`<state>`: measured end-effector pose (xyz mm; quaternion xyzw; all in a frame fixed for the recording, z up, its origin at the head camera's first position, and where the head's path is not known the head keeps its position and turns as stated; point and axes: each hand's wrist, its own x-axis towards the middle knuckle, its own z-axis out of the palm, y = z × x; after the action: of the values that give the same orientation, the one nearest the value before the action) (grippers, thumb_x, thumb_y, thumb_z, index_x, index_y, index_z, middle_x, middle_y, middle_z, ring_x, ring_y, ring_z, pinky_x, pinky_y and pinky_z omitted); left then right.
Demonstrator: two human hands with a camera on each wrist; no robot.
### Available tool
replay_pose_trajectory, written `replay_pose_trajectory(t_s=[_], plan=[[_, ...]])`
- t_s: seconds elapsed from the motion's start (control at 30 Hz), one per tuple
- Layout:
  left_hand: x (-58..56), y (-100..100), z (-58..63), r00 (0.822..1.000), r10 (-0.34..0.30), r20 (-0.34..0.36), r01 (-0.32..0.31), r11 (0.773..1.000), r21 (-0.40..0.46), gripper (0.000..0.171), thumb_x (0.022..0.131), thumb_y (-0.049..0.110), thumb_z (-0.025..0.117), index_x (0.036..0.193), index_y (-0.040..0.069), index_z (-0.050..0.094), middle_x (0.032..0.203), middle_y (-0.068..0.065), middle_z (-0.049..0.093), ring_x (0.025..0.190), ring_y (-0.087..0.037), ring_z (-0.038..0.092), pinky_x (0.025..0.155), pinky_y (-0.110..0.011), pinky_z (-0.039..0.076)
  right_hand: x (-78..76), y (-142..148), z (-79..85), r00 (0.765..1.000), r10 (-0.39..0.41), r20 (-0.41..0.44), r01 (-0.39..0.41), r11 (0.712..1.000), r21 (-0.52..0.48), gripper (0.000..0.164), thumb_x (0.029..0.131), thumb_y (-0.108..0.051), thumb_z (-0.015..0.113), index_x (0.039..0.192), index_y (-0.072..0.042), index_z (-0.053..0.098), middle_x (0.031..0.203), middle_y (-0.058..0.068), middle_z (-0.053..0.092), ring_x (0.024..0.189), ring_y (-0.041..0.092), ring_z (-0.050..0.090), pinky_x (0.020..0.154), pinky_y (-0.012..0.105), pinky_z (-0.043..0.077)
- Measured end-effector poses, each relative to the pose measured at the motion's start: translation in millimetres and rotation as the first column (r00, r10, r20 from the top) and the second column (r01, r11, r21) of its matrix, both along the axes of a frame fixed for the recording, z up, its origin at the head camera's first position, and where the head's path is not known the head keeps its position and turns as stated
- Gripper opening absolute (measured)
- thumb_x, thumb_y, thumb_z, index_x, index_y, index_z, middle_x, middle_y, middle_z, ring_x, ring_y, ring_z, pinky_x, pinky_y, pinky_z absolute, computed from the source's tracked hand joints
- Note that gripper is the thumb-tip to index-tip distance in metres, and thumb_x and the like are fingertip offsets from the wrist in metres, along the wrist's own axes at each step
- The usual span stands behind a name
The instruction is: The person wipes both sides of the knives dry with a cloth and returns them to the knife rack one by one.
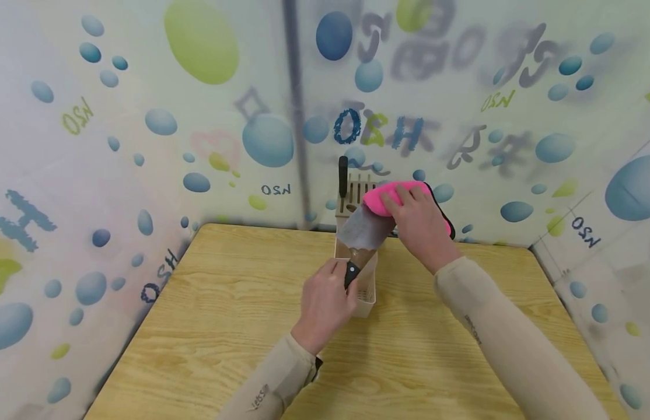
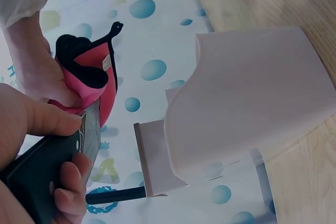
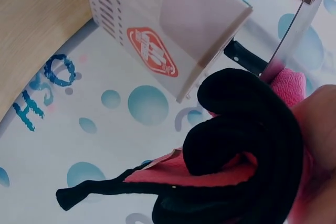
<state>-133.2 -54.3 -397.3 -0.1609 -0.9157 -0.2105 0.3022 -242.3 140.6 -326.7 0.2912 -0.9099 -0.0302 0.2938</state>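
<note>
Nearest the head camera, the right sleeve (image 1: pixel 506 338) and left sleeve (image 1: pixel 272 379) reach forward on either side of the pale knife holder (image 1: pixel 362 309), which stands on the wood-grain table (image 1: pixel 241 303). Just in front of the holder and a little to its left, the left hand (image 1: pixel 327 297) is closed round the black grip of a broad-bladed knife (image 1: pixel 363 228), whose blade slants up across the holder in the head view; the left wrist view shows wallpaper between knife and holder, and the thumb lying along the grip. Beside the holder's slotted top, on its right, the right hand (image 1: pixel 416 219) has its fingers bent over a pink cloth (image 1: pixel 377 199), pinching it against the blade's far end. From above the cloth looks mostly pink, but both wrist views reveal thick black folds and a hanging loop, and the left one adds a small white tag (image 2: pixel 107 62). A black handle (image 1: pixel 343 175) rises from the holder's left rear slot. Only the right wrist view shows the red label (image 3: pixel 153 51) on the holder's side. Behind the holder runs a wall (image 1: pixel 435 105) printed with blue and green bubbles and lettering
</note>
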Motion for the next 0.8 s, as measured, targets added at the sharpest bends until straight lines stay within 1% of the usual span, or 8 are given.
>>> replay_pose_trajectory(t_s=[0.1,0.23,0.37,0.47,0.63,0.7,0.8], plan=[[-1.6,-1.3,-0.6,1.000,-0.001,-0.010,0.001,1.000,0.002,0.024,0.080,0.017,0.076,0.096,0.001,0.069,0.090,-0.008,0.067,0.068,-0.017,0.065,0.054,-0.030,0.053,5.3,-2.1,-2.7,1.000,0.028,-0.015,-0.028,1.000,-0.013,0.039,0.087,0.002,0.061,0.125,-0.006,0.064,0.125,0.023,0.061,0.104,0.040,0.057,0.092,0.046,0.049],[-3.3,-3.4,-0.7,0.999,0.002,-0.033,-0.003,1.000,-0.015,0.023,0.079,0.017,0.077,0.093,0.001,0.069,0.082,-0.007,0.064,0.063,-0.017,0.062,0.052,-0.030,0.052,11.8,-4.8,-6.2,0.998,0.065,-0.027,-0.065,0.997,-0.031,0.043,0.083,0.005,0.064,0.125,-0.005,0.064,0.125,0.024,0.061,0.098,0.039,0.057,0.084,0.043,0.052],[-4.1,-4.5,-0.8,0.999,0.004,-0.037,-0.006,0.999,-0.040,0.022,0.080,0.017,0.076,0.092,0.001,0.068,0.080,-0.007,0.063,0.062,-0.016,0.061,0.052,-0.030,0.052,17.4,-7.8,-9.7,0.996,0.089,-0.030,-0.090,0.995,-0.045,0.041,0.084,0.006,0.063,0.124,-0.005,0.064,0.124,0.024,0.061,0.095,0.038,0.057,0.081,0.042,0.052],[-4.5,-4.4,-0.4,0.999,0.002,-0.036,-0.003,0.999,-0.045,0.022,0.080,0.018,0.075,0.092,0.001,0.068,0.079,-0.006,0.062,0.062,-0.016,0.061,0.052,-0.030,0.052,21.5,-11.0,-10.8,0.995,0.096,-0.024,-0.097,0.994,-0.043,0.042,0.085,0.006,0.063,0.125,-0.006,0.065,0.125,0.023,0.061,0.096,0.038,0.056,0.083,0.041,0.052],[-4.7,-3.4,0.7,0.999,0.005,-0.034,-0.007,0.999,-0.054,0.023,0.080,0.017,0.077,0.092,0.000,0.068,0.081,-0.007,0.063,0.064,-0.017,0.063,0.054,-0.031,0.054,30.4,-18.8,-11.7,0.992,0.122,-0.025,-0.122,0.992,-0.015,0.046,0.082,0.007,0.065,0.125,-0.008,0.065,0.126,0.022,0.061,0.099,0.037,0.057,0.086,0.040,0.051],[-4.7,-3.0,1.0,1.000,0.007,-0.031,-0.009,0.998,-0.058,0.024,0.079,0.017,0.077,0.093,-0.001,0.068,0.082,-0.008,0.064,0.066,-0.017,0.064,0.056,-0.031,0.054,34.3,-22.6,-12.2,0.990,0.135,-0.029,-0.135,0.991,0.001,0.045,0.083,0.007,0.065,0.125,-0.009,0.065,0.126,0.023,0.061,0.100,0.037,0.057,0.086,0.040,0.052],[-4.6,-2.4,1.5,1.000,0.009,-0.027,-0.010,0.998,-0.062,0.025,0.080,0.017,0.077,0.094,-0.001,0.068,0.083,-0.008,0.064,0.066,-0.017,0.064,0.056,-0.031,0.054,39.3,-27.2,-12.8,0.991,0.135,-0.018,-0.134,0.991,0.017,0.044,0.085,0.004,0.066,0.126,-0.010,0.065,0.128,0.022,0.060,0.101,0.036,0.057,0.088,0.040,0.052]])
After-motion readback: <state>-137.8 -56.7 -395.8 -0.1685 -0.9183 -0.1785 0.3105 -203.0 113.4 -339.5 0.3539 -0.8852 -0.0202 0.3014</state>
